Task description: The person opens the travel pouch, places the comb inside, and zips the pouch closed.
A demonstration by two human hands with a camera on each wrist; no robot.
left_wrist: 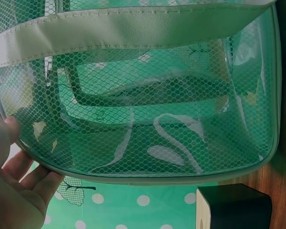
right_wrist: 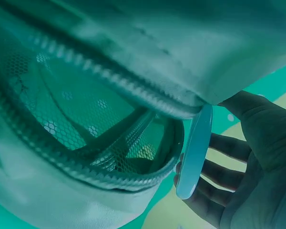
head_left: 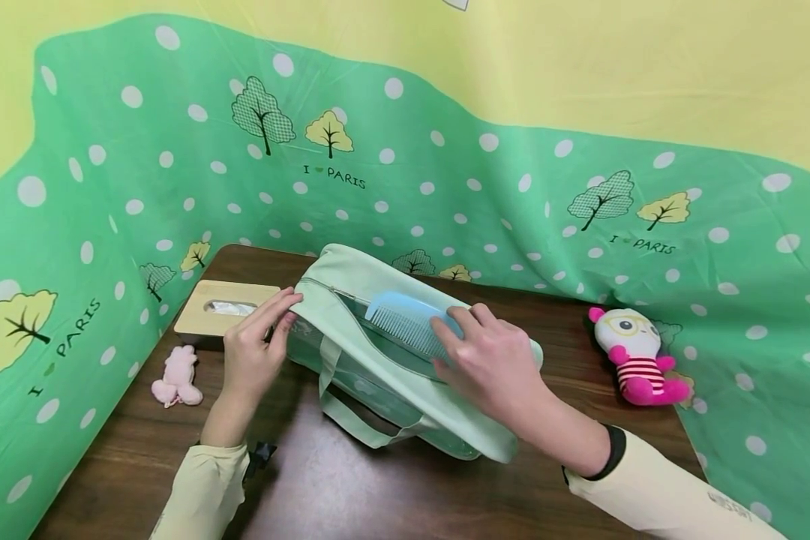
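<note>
A pale green mesh bag [head_left: 391, 375] lies on the brown table [head_left: 351, 495] with its top zipper open. My left hand [head_left: 289, 307] grips the bag's left end between thumb and fingers; in the left wrist view the hand [left_wrist: 14, 191] sits at the bag's [left_wrist: 143, 119] lower corner. My right hand [head_left: 454, 322] holds a light blue comb [head_left: 405, 322] by its handle, teeth over the zipper opening. In the right wrist view the comb [right_wrist: 195, 152] lies across my fingers [right_wrist: 229, 171] just outside the open zipper [right_wrist: 105, 81].
A wooden tissue box [head_left: 226, 307] stands left of the bag, with a small pink plush [head_left: 178, 377] in front of it. A white and pink plush doll [head_left: 637, 356] lies at the right. Green polka-dot cloth [head_left: 445, 172] walls the table's back and sides.
</note>
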